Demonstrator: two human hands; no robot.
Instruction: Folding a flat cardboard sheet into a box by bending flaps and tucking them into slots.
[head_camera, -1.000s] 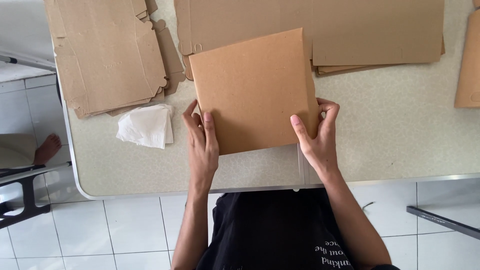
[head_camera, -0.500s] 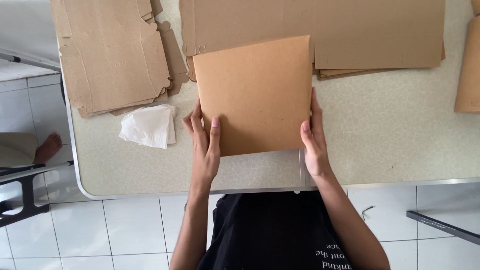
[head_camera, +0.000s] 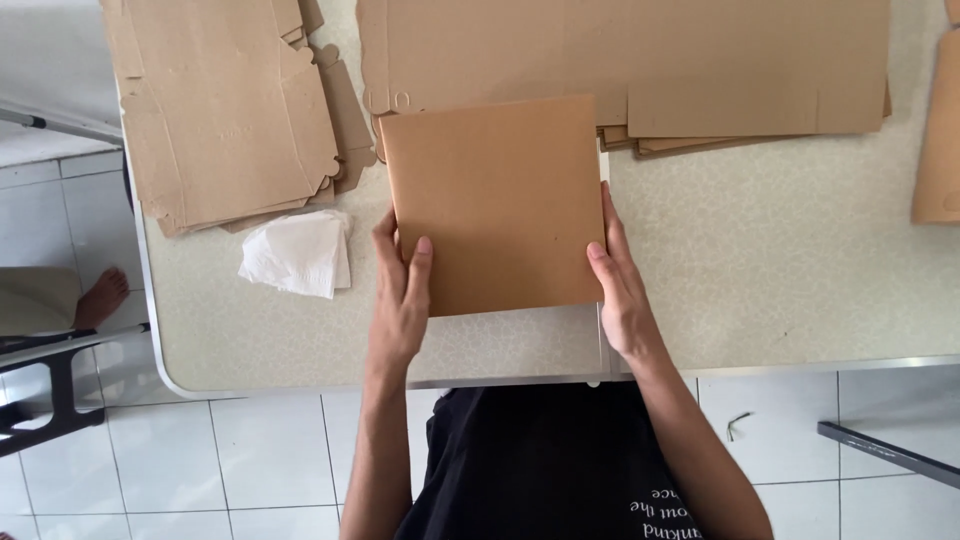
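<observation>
A square brown cardboard piece (head_camera: 495, 200) lies flat on the speckled table (head_camera: 780, 270), right in front of me. My left hand (head_camera: 402, 290) grips its left edge, thumb on top near the lower left corner. Along the right edge rests my right hand (head_camera: 622, 285), thumb on the cardboard's surface and fingers against its side. Both hands hold the piece between them.
A stack of flat die-cut cardboard sheets (head_camera: 230, 110) lies at the back left, a larger stack (head_camera: 640, 60) at the back centre, another sheet (head_camera: 940, 150) at the right edge. A crumpled white tissue (head_camera: 298, 255) sits left of my hand. Someone's bare foot (head_camera: 100, 297) shows on the tiled floor.
The cardboard piece has straightened from a slight tilt to square with the table. My right hand has slid from its lower right corner to lie flat along the right edge.
</observation>
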